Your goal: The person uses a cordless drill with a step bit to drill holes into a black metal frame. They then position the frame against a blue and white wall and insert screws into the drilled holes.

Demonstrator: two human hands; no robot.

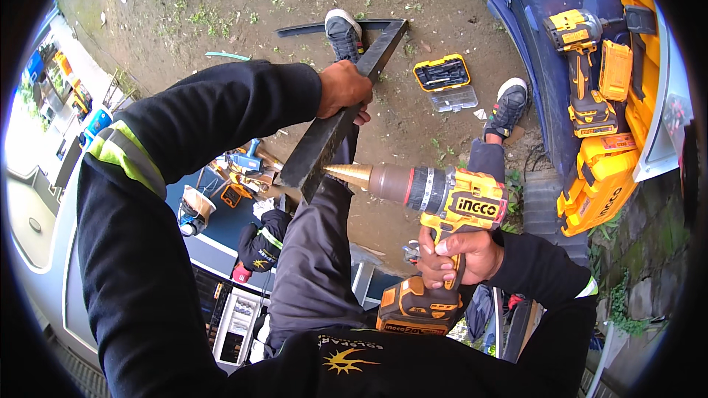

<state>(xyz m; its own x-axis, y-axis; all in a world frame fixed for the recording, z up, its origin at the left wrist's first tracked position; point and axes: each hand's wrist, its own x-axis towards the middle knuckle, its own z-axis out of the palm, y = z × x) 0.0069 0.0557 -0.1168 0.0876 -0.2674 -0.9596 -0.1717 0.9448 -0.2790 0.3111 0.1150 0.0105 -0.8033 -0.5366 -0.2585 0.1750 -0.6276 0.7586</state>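
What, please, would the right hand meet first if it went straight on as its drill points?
The bit of the drill in the right hand would likely meet the bar first; depth is unclear, and they may be touching.

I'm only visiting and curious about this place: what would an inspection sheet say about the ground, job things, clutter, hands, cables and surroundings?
Surface: bare earth ground with scattered weeds and small pale debris.
Job things: angled dark metal bar; yellow-and-black drill, its cone-shaped bit pointing at the bar's near end; contact unclear.
Clutter: open bit case on the ground; second power tool and yellow toolbox at right.
Hands: left hand grips the bar; right hand holds the drill's handle.
Cables: thin dark strands at right, possibly cord; unclear. None seen on the drill.
Surroundings: another person at lower left, near more tools.
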